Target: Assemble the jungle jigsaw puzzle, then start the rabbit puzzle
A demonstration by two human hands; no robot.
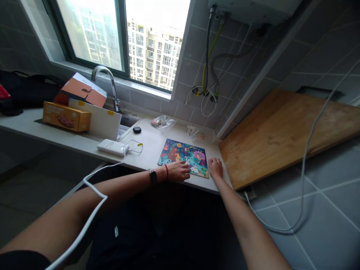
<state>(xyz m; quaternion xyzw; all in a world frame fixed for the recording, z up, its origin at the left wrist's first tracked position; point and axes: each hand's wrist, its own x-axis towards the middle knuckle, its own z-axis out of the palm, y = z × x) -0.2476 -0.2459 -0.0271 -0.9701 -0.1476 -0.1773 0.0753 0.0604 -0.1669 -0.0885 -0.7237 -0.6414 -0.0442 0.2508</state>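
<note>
Left hand (179,171) lying flat across the lower edge of a colourful jigsaw puzzle (174,150), fingers pressed together and no pinch in evidence, though the fingertips blur into the bright picture. Right hand (215,167) resting just beside the puzzle's lower right corner, fingers loosely bunched, apparently holding nothing. Black smartwatch (153,177) and red string bracelet (167,171) on the left wrist; white cable (94,189) looped across the left arm.

Puzzle flat on the white tabletop (146,152), near its front edge, at 12 o'clock from the hands. Flowers, animals and blue water filling the frame, seemingly edge to edge, with the picture probably complete; seams too fine to judge from this height.

At 9 o'clock from the puzzle, a white power bank (111,147) with a thin wire. At 11 o'clock, a black oval pod (137,129); at 12 o'clock, a clear plastic bag (163,122); at 1 o'clock, a second small bag (195,132). Farther off at 10 o'clock, a yellow cardboard box (66,116) and a steel faucet (111,84). At 3 o'clock, a wooden board (284,138) beyond the tabletop's end.
</note>
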